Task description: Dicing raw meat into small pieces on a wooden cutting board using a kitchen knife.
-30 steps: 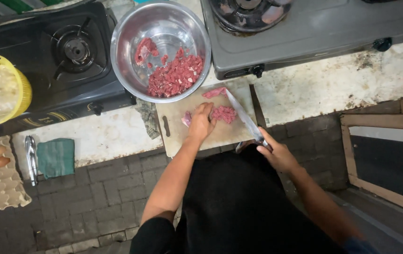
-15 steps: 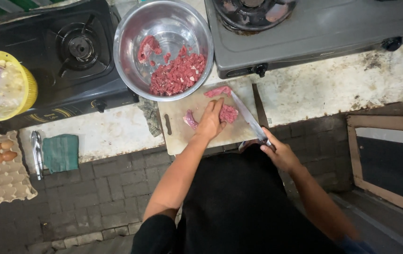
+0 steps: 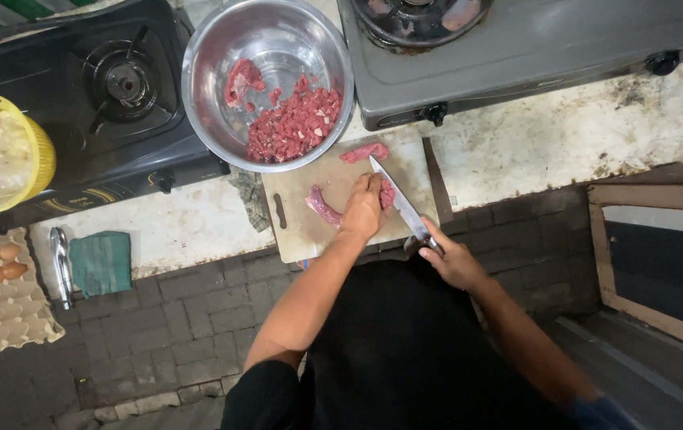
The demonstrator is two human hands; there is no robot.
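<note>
A strip of raw red meat (image 3: 385,193) is being pinned to the pale cutting board (image 3: 309,231) by the left hand (image 3: 364,209), whose fingers are being curled and pressed together over it, apparently so that the piece is kept from sliding under the blade. A long knife (image 3: 393,197) is being gripped by the right hand (image 3: 453,259), the fingers being wrapped tight around the handle at the near edge of the table, with the blade being angled across the board just beside the left knuckles. Two more strips are being left on the board: one (image 3: 322,205) to the left of the holding hand, another (image 3: 364,151) at the far edge. A steel bowl (image 3: 206,48) of diced meat is being kept touching the board's far side, seemingly so that cut pieces are within short reach. Gas stoves are being flanked by it, a black one (image 3: 78,95) at the left and a grey one (image 3: 532,48) at the right.
</note>
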